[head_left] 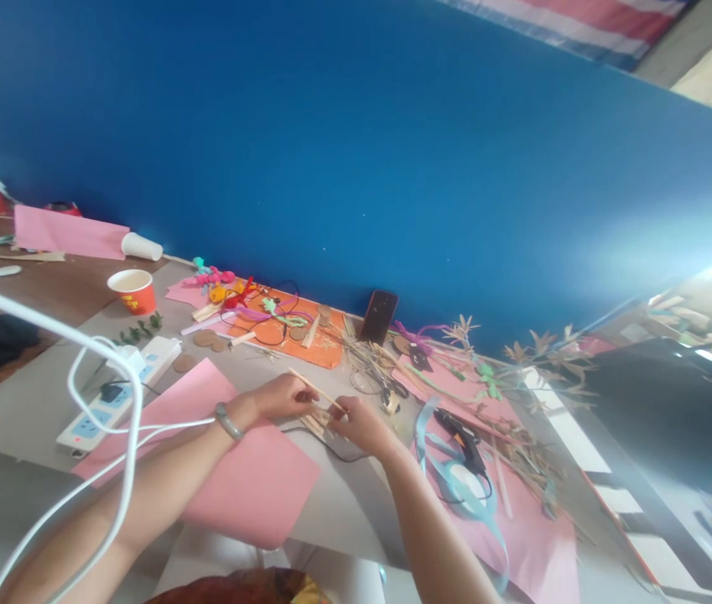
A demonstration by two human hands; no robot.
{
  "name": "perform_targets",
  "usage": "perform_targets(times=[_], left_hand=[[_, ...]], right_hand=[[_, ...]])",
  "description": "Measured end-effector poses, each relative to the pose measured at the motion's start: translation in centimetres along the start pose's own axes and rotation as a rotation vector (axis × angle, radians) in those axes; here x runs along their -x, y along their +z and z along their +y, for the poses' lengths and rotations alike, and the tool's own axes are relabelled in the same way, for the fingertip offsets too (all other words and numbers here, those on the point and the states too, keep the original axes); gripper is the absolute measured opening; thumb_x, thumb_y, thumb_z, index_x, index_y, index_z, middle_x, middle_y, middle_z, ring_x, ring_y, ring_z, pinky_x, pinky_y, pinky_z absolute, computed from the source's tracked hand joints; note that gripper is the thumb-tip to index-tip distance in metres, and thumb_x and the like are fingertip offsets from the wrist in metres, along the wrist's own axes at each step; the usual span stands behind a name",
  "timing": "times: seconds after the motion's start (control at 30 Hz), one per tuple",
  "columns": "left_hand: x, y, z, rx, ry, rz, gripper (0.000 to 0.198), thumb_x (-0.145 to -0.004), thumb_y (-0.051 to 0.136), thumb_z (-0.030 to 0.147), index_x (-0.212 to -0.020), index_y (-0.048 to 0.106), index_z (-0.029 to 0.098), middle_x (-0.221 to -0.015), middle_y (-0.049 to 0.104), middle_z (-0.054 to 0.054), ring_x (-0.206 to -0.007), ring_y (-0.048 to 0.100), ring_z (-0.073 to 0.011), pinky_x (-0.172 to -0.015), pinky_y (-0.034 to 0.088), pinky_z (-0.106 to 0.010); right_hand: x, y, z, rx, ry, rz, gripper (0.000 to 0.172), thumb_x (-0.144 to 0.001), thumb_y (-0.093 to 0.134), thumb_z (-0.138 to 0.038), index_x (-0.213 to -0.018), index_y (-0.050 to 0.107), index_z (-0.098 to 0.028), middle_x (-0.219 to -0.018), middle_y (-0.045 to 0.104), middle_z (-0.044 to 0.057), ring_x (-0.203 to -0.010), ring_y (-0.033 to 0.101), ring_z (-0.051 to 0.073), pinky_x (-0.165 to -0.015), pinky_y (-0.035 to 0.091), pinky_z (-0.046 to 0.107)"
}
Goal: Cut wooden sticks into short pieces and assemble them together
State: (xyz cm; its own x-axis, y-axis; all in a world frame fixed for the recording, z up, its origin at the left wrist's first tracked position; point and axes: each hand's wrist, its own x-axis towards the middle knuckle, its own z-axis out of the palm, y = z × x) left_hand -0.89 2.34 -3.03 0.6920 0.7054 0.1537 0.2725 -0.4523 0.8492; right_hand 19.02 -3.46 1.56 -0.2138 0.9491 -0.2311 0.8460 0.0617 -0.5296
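A thin pale wooden stick [316,388] spans the gap between my two hands over the grey table. My left hand [284,397], with a bracelet on the wrist, is closed on the stick's left part. The right end of the stick is pinched in the fingers of my right hand [356,422]. Just below the hands lie several more light wooden pieces [316,424], partly hidden by my fingers. A pink sheet [255,482] lies under and beside my left forearm.
A white power strip [120,394] and a red paper cup [132,291] stand left, with white cables crossing in front. A phone [379,316] leans on the blue partition [356,151]. A glue gun [464,440], blue ribbon [459,486] and dried stems are at right.
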Motion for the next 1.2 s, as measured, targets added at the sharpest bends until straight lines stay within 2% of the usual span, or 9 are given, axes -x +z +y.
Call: perform_targets(times=[0.1, 0.23, 0.37, 0.47, 0.57, 0.73, 0.87, 1.0, 1.2], left_hand=[[-0.1, -0.3, -0.1, -0.031, 0.041, -0.036, 0.015, -0.075, 0.059, 0.025, -0.077, 0.070, 0.014, -0.070, 0.066, -0.002, -0.064, 0.056, -0.0120, -0.061, 0.039, -0.020], [-0.4, -0.6, 0.0, -0.090, 0.100, 0.025, 0.014, -0.076, 0.059, 0.022, -0.074, 0.071, 0.015, -0.072, 0.066, -0.004, -0.070, 0.058, -0.0135, -0.068, 0.041, -0.022], [-0.6, -0.6, 0.0, -0.064, 0.077, 0.069, 0.016, -0.077, 0.060, 0.026, -0.076, 0.072, 0.016, -0.075, 0.066, -0.005, -0.073, 0.058, -0.0141, -0.068, 0.041, -0.022], [-0.7, -0.6, 0.0, -0.043, 0.056, 0.095, 0.019, -0.078, 0.060, 0.030, -0.077, 0.072, 0.016, -0.075, 0.066, -0.004, -0.073, 0.057, -0.0143, -0.068, 0.040, -0.022], [-0.7, -0.6, 0.1, -0.058, 0.033, 0.122, 0.020, -0.078, 0.061, 0.033, -0.075, 0.072, 0.016, -0.071, 0.066, -0.003, -0.073, 0.057, -0.0148, -0.070, 0.040, -0.024], [-0.7, -0.5, 0.3, -0.094, -0.032, 0.112, 0.020, -0.076, 0.062, 0.035, -0.070, 0.069, 0.017, -0.071, 0.066, -0.002, -0.074, 0.056, -0.0154, -0.073, 0.040, -0.025], [-0.7, -0.5, 0.3, -0.068, -0.083, 0.134, 0.022, -0.075, 0.062, 0.035, -0.067, 0.066, 0.015, -0.069, 0.064, -0.002, -0.070, 0.055, -0.0140, -0.067, 0.040, -0.023], [-0.6, -0.4, 0.4, 0.002, -0.093, 0.156, 0.022, -0.077, 0.061, 0.033, -0.067, 0.064, 0.014, -0.068, 0.063, -0.002, -0.069, 0.055, -0.0131, -0.065, 0.040, -0.022], [-0.7, -0.2, 0.1, 0.048, -0.107, 0.173, 0.020, -0.075, 0.062, 0.032, -0.069, 0.064, 0.013, -0.070, 0.063, -0.003, -0.068, 0.055, -0.0129, -0.065, 0.042, -0.022]], right_hand=[[-0.7, -1.3, -0.3, 0.008, -0.023, 0.002, 0.012, -0.066, 0.057, -0.015, -0.073, 0.066, -0.018, -0.071, 0.068, 0.002, -0.063, 0.056, 0.014, -0.058, 0.034, 0.022], [-1.3, -1.9, -0.5, -0.058, -0.067, 0.083, 0.016, -0.067, 0.055, -0.017, -0.076, 0.068, -0.017, -0.071, 0.067, 0.001, -0.058, 0.050, 0.011, -0.058, 0.036, 0.022], [-1.5, -1.0, -0.2, -0.183, -0.069, 0.097, 0.021, -0.064, 0.065, -0.027, -0.081, 0.068, -0.016, -0.066, 0.060, -0.002, -0.053, 0.041, 0.008, -0.052, 0.033, 0.020], [-1.7, 0.0, 0.1, -0.246, -0.060, 0.117, 0.025, -0.064, 0.068, -0.032, -0.084, 0.068, -0.016, -0.056, 0.049, -0.005, -0.049, 0.034, 0.007, -0.048, 0.028, 0.019], [-2.1, 0.7, 0.2, -0.278, -0.070, 0.132, 0.023, -0.067, 0.067, -0.034, -0.080, 0.067, -0.016, -0.051, 0.039, -0.007, -0.048, 0.029, 0.007, -0.046, 0.024, 0.019], [-2.4, 0.9, 0.5, -0.324, -0.117, 0.133, 0.021, -0.075, 0.058, -0.035, -0.067, 0.063, -0.015, -0.051, 0.040, -0.005, -0.050, 0.031, 0.008, -0.047, 0.024, 0.020], [-2.1, 0.5, 0.8, -0.360, -0.107, 0.079, 0.024, -0.075, 0.058, -0.037, -0.069, 0.064, -0.015, -0.053, 0.040, -0.005, -0.051, 0.032, 0.008, -0.047, 0.024, 0.020], [-1.8, 0.5, 0.6, -0.381, -0.063, 0.127, 0.025, -0.068, 0.066, -0.038, -0.078, 0.067, -0.015, -0.052, 0.037, -0.006, -0.049, 0.029, 0.007, -0.045, 0.021, 0.020], [-2.3, 1.0, 0.1, -0.466, -0.064, 0.185, 0.024, -0.075, 0.056, -0.036, -0.063, 0.058, -0.015, -0.053, 0.040, -0.005, -0.051, 0.033, 0.008, -0.048, 0.026, 0.020]])
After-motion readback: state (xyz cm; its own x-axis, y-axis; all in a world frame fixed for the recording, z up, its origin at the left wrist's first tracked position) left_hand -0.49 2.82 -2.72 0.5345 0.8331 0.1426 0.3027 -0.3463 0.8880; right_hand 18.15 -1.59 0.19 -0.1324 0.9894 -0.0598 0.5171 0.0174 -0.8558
